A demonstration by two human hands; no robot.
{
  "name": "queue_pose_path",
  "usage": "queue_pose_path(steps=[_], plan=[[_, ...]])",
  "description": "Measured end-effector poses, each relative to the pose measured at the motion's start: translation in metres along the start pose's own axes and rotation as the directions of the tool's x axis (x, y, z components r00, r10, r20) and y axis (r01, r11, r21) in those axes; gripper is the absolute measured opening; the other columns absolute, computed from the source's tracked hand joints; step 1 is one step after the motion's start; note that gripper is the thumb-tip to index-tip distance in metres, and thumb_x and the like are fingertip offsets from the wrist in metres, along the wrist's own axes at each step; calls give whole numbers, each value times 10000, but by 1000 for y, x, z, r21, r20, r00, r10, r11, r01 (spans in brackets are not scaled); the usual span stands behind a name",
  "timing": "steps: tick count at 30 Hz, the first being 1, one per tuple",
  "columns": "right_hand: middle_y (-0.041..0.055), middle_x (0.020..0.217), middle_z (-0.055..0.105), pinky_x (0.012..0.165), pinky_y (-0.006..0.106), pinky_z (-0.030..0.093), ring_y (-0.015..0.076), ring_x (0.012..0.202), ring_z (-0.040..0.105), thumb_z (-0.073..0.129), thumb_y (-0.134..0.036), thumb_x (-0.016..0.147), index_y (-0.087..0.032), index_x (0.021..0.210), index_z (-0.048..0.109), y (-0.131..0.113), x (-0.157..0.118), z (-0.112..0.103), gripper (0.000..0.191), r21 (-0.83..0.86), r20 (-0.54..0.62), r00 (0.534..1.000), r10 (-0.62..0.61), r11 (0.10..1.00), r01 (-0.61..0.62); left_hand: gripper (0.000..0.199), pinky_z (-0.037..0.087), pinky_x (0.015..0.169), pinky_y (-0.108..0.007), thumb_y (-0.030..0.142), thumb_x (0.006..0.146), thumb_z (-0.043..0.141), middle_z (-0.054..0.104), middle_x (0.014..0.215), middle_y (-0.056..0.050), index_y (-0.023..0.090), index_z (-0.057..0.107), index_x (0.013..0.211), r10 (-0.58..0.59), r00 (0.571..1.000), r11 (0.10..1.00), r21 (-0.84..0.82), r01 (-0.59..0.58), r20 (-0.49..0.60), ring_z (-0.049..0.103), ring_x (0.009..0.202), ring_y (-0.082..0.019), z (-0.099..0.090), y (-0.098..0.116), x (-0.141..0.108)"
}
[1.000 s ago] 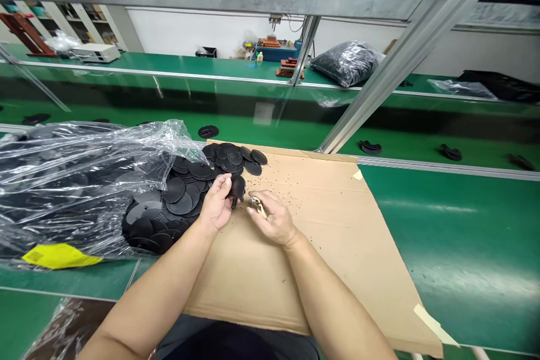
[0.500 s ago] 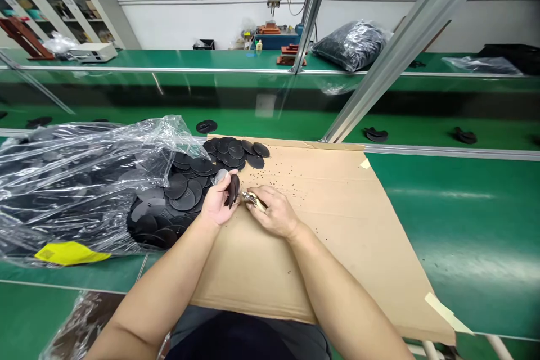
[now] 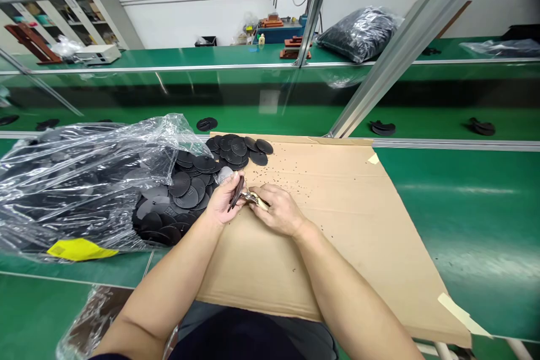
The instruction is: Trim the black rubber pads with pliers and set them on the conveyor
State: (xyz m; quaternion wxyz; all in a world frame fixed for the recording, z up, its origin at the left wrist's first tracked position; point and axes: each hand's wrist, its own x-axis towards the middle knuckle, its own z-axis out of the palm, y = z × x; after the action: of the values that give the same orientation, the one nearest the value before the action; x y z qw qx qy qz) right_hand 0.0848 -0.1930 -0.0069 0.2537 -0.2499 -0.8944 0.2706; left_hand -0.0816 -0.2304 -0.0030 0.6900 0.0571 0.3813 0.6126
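My left hand is closed around a thin black plastic disc, turned nearly edge-on; whether more than one disc is in the grip I cannot tell. My right hand grips small cutting pliers with metal jaws and pale handles. The jaws point left and meet the disc's right side, where the exact contact is too small to make out. Just left of my hands, a heap of black discs spills from a clear plastic bag. Tiny dark scraps lie scattered beyond my right hand.
A cardboard sheet covers the bench under my hands. Behind it runs a green surface carrying a black disc and curved black pieces. A slanted metal post rises at the right. A yellow label lies on the bag.
The disc in my left hand has turned more edge-on, and the pliers' jaws now reach it and show more clearly. The whole view has shifted slightly.
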Motion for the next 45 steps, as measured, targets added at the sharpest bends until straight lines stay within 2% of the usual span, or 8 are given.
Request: queue_pose_path(steps=[9,19,24,29,33,37,42,45], plan=[[35,869,649,757,263,478,169,815,610,561,-188,840,-230,1079,652,0,-1,-9,259,-12,119,993,26,1000,-25,302,268,325,-142,280,677,792,504,600,34,147,588,856,11,999,998,70,-8,-48,433,434,-55,0,-2,0],[2,828,670,645,250,439,158,707,602,522,-70,737,-270,1067,673,-2,-2,-12,414,-86,187,980,66,995,-51,402,294,365,-161,315,577,854,530,572,38,141,591,827,47,994,990,134,-34,-100,451,441,-62,-4,-7,5],[7,885,686,706,260,471,173,785,626,526,-71,745,-271,1049,685,-1,-2,-11,397,6,180,979,100,995,-103,414,265,345,-148,320,583,853,533,604,40,150,583,848,47,994,992,120,-35,-101,450,443,-56,-3,-8,6],[18,851,658,750,280,478,174,794,608,530,-121,791,-245,1022,670,10,-3,-8,298,144,-9,990,143,980,-140,427,257,344,-137,351,633,827,529,639,43,165,594,938,94,990,995,51,-89,-102,441,444,-42,-1,-13,7],[46,835,617,747,326,482,195,775,579,565,-231,811,-197,1035,644,32,-8,-2,240,127,-310,915,260,964,-232,490,341,393,-158,363,615,840,570,679,32,174,599,998,133,982,991,26,-131,-136,504,495,-63,0,-18,7],[57,884,626,800,358,493,205,821,591,557,-289,821,-175,1087,615,53,-4,0,295,167,-398,857,327,944,-283,515,461,538,-202,314,598,853,637,773,3,178,614,1034,128,984,992,-6,-129,-124,587,618,-100,1,-18,7],[72,1014,645,902,369,471,228,964,585,546,-255,792,-192,1089,610,70,36,-7,311,-45,-266,864,428,890,-455,484,464,645,-200,184,547,864,666,814,-13,149,671,989,50,997,999,-11,-51,-60,605,698,-100,3,-16,6],[87,1269,566,1036,345,385,230,1179,506,535,-176,779,-185,1211,560,80,67,-10,433,-251,-114,885,452,849,-466,459,461,647,-206,185,541,870,679,853,-41,130,680,955,49,998,998,-25,-50,-40,612,717,-111,4,-19,8]])
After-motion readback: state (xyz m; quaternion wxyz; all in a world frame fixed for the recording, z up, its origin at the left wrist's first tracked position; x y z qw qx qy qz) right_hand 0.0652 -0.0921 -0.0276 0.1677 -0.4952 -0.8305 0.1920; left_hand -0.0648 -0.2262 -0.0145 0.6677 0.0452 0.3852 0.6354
